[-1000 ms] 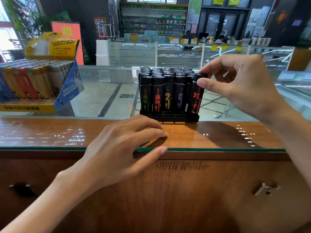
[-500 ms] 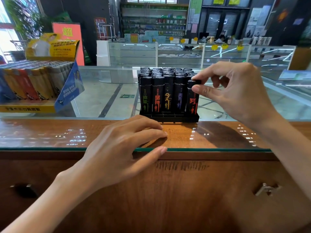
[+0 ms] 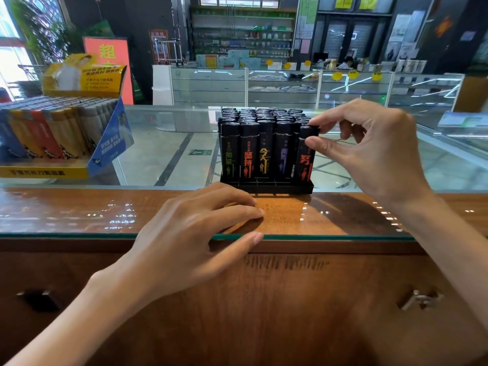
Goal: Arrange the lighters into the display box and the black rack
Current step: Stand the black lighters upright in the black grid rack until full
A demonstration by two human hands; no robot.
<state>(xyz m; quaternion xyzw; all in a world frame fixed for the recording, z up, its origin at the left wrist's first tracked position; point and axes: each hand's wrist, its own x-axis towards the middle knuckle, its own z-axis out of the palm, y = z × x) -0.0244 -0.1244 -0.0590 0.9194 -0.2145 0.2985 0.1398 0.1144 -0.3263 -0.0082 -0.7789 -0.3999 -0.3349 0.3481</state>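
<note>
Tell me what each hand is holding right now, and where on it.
Right hand pinches the rightmost front lighter near its cap; left hand holds nothing.

**Retail shop interior.** You stand behind a brown wooden sales counter topped with a glass sheet (image 3: 52,207). Before you are a yellow cardboard display box of coloured lighters (image 3: 47,171) and a black plastic rack of black lighters (image 3: 266,188). Across the floor, long glass showcases (image 3: 211,85) carry round yellow tags (image 3: 336,76). Stocked wall shelves (image 3: 243,35) and an orange standing sign (image 3: 111,56) line the back.
</note>
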